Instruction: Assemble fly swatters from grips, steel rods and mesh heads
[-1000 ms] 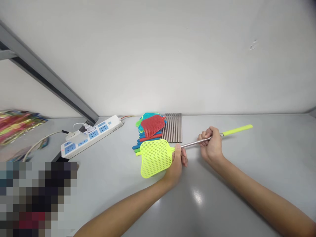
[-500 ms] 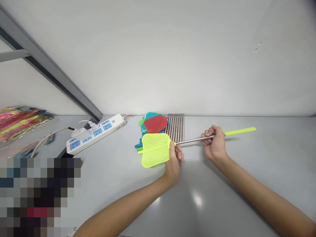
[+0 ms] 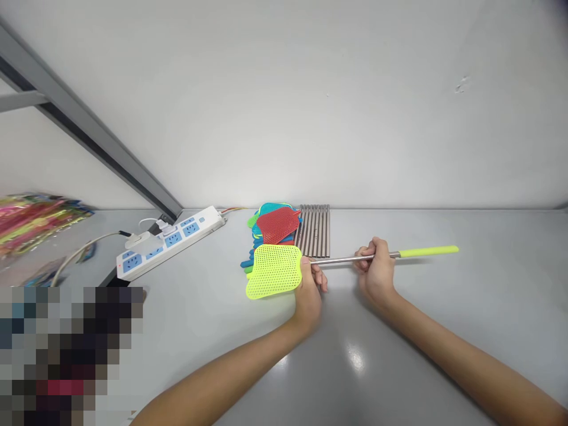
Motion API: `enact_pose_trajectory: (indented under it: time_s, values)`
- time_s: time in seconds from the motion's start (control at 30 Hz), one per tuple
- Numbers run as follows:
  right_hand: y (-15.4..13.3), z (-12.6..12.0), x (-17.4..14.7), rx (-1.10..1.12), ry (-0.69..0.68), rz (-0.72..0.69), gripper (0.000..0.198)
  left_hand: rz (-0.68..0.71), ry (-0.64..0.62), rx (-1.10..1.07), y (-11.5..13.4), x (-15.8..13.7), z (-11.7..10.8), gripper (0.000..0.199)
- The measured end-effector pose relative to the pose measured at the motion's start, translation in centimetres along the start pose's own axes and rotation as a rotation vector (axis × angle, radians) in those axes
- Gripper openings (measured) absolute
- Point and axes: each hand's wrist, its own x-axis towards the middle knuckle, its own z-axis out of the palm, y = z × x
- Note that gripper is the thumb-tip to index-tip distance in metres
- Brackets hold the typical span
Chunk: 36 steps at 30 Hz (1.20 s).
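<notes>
A yellow-green fly swatter (image 3: 275,272) with a perforated head and a metal rod lies crosswise in both my hands, held over the table. My left hand (image 3: 309,290) is closed where the head meets the rod, thumb on top. My right hand (image 3: 377,269) is closed round the rod just before the yellow-green handle. Behind the swatter head is a pile of loose swatter heads, a red swatter head (image 3: 278,225) on top and a blue swatter head (image 3: 275,207) partly covered. Metal rods (image 3: 315,231) lie side by side right of the pile.
A white power strip (image 3: 171,242) with plugs and cables lies at the left. Plastic-wrapped colourful packages (image 3: 39,219) are farther left, beside a grey metal frame post (image 3: 97,124). A white wall (image 3: 337,118) rises behind the grey table (image 3: 355,378). The lower left corner is pixelated.
The swatter has turned closer to level, its handle end dropping slightly. My right hand has shifted a little left and down with it. Both hands keep their hold.
</notes>
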Motion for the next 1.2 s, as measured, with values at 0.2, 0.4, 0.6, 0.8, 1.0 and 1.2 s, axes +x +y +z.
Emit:
enact_pose_trajectory:
  time_s: [0.2,0.4,0.6,0.8,1.0,1.2]
  values:
    - [0.4,-0.2,0.1,0.032,-0.035,0.083,0.029,-0.003,-0.002,0.083,0.0,0.0,0.1,0.031]
    - [0.3,-0.3,0.1,0.05,-0.006,0.057,0.029,-0.01,-0.045,0.192,0.3,-0.2,0.1,0.035]
    - [0.3,-0.1,-0.1,0.029,0.041,0.026,0.03,-0.016,-0.075,0.259,0.6,-0.4,0.1,0.039]
    - [-0.1,0.1,-0.8,0.037,0.063,0.034,0.031,0.005,-0.086,0.295,0.4,-0.9,0.0,0.043]
    - [0.1,0.2,-1.5,0.046,0.074,0.025,0.03,-0.014,-0.089,0.29,0.3,-1.1,-0.2,0.044]
    - [0.6,0.3,-2.1,0.052,0.063,0.035,0.029,-0.063,-0.096,0.268,0.1,-1.2,-0.3,0.043]
